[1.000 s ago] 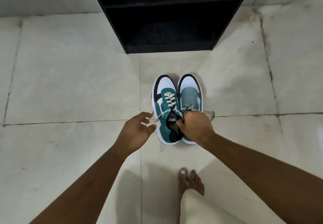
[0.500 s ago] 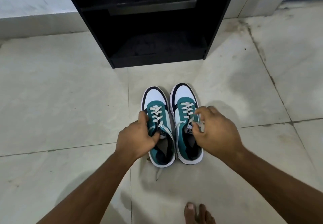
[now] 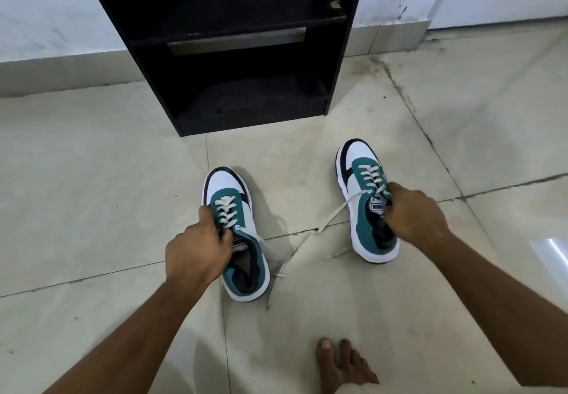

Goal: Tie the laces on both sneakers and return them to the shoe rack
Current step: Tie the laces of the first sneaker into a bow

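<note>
Setup step, no tying yet. Left hand was clenched on the tongue and collar of the left sneaker; right hand gripped the right sneaker the same way. Both shoes sat on the tiled floor, well apart, in front of the shoe rack. Laces trailed loose on both. Next move, my read: let go of one shoe, take both lace ends, cross and knot. Rack shelves looked empty; bottom shelf interior was dark, hard to confirm.
</note>
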